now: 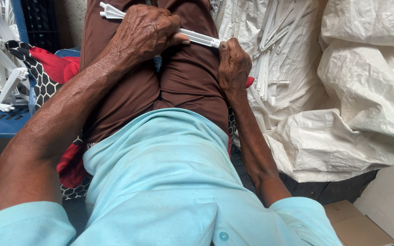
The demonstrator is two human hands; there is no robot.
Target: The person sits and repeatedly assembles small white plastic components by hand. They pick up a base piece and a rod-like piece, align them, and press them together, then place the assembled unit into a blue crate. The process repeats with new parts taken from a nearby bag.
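The left hand (144,32) is closed over a white plastic strip (201,38) that lies across the lap, its long axis running left to right and tilting slightly nearer toward the right. The right hand (233,64) pinches the strip's right end from below, thumb on top. The strip is thin, rigid and ribbed, with prongs sticking out past the left hand. More white strips (265,59) lie loose on a crinkled woven sack (361,91) to the right; others fill a blue crate (1,120) on the left.
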